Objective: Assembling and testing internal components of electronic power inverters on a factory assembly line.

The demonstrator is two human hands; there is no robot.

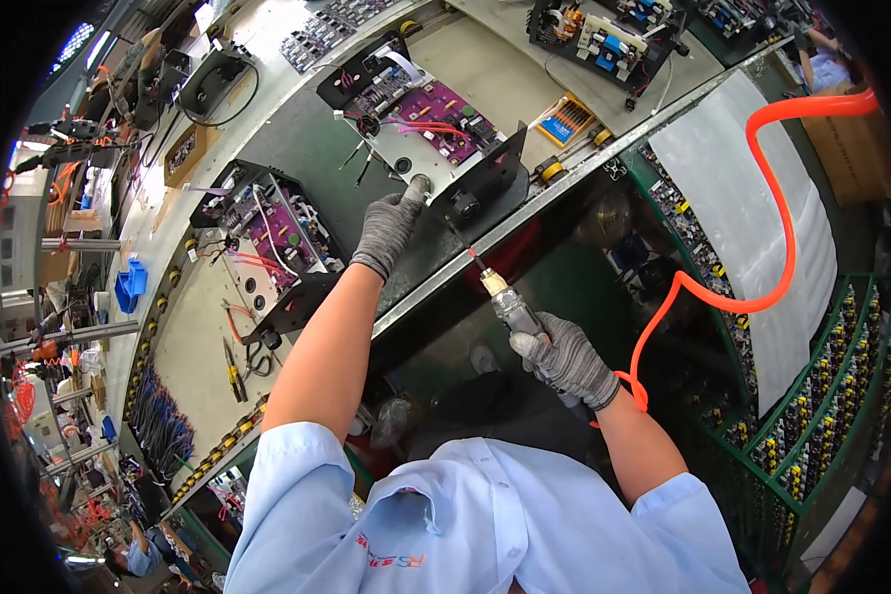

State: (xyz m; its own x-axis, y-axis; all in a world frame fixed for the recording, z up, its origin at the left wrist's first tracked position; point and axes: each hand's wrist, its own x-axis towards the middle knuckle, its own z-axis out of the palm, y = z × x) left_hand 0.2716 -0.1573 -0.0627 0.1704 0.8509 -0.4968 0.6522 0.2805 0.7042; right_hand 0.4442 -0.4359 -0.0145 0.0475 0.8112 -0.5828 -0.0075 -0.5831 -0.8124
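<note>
My left hand [394, 226], in a grey knit glove, reaches to the near corner of an open metal chassis [381, 144]. Its fingers are pressed together against the bare plate; anything small between them is hidden. A purple circuit board [444, 124] with red wires is fixed in this chassis, and a black end panel [500, 163] stands at its right. In my right hand [569, 358], also gloved, is an air screwdriver [513, 305]. Its long thin bit points up and left toward the chassis, ending near the black panel. An orange coiled hose [685, 282] trails right behind my right hand.
A second chassis [282, 238] stands left of my left arm, with yellow-handled pliers [234, 371] below it. A blue-and-orange box of bits [564, 121] lies by the bench edge [604, 163]. Farther right is another assembly [609, 45]. Green racks [822, 386] of components stand at right.
</note>
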